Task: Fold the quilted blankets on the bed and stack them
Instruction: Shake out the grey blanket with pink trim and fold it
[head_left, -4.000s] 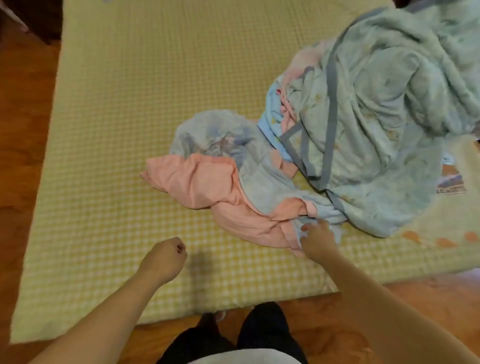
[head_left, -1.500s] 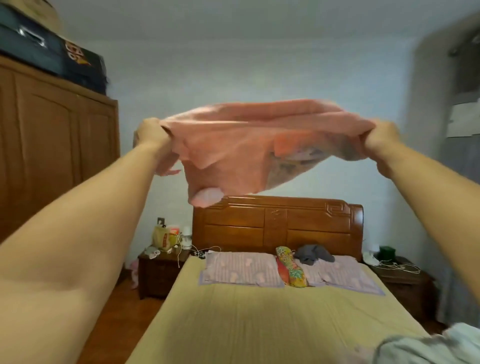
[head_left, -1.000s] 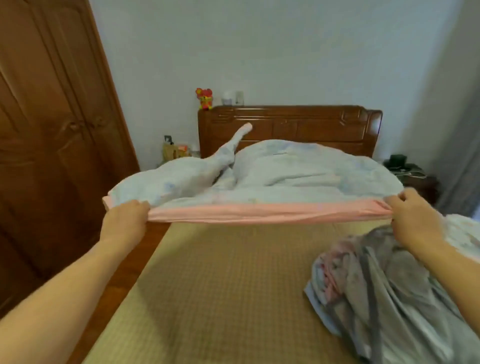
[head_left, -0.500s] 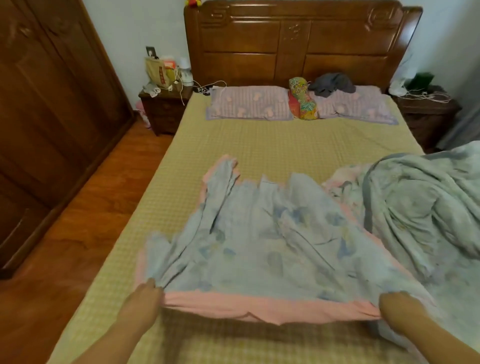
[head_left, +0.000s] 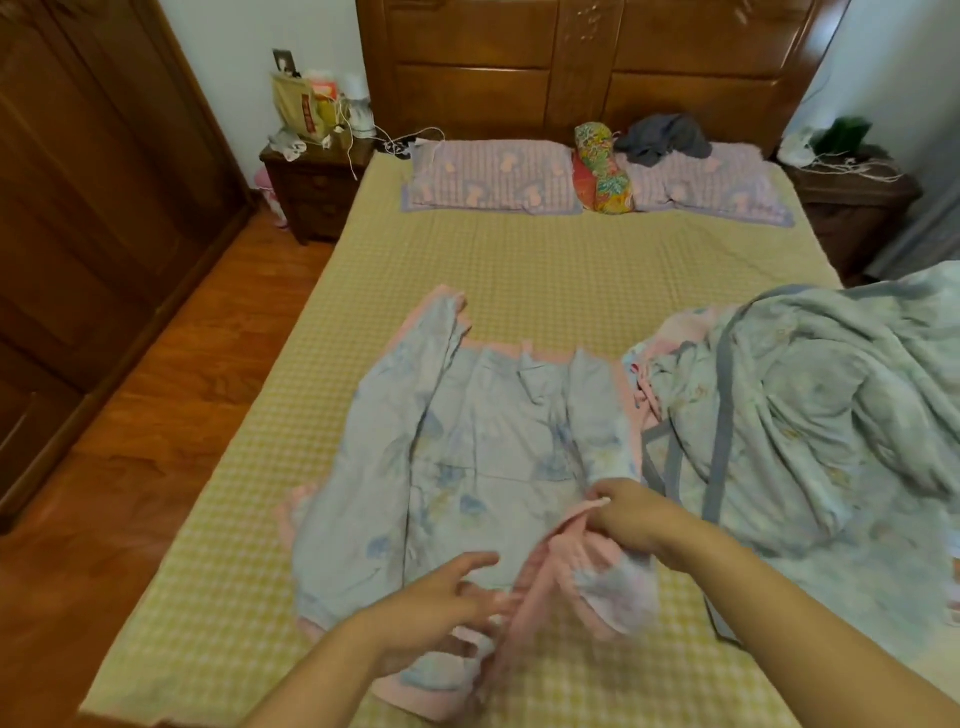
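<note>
Early in the job. My right hand (head_left: 631, 514) pinches the pink border of the pale-blue floral quilted blanket (head_left: 483, 467), which lies spread but rumpled on the yellow checked bed (head_left: 545, 260) just ahead of both hands. My left hand (head_left: 441, 608) is spread, fingers loose at the same pink edge, gripping nothing I can confirm. No fold finished yet. The green-grey quilted blanket with grey trim (head_left: 810, 415) sits crumpled right of my right hand, untouched. No stack started.
</note>
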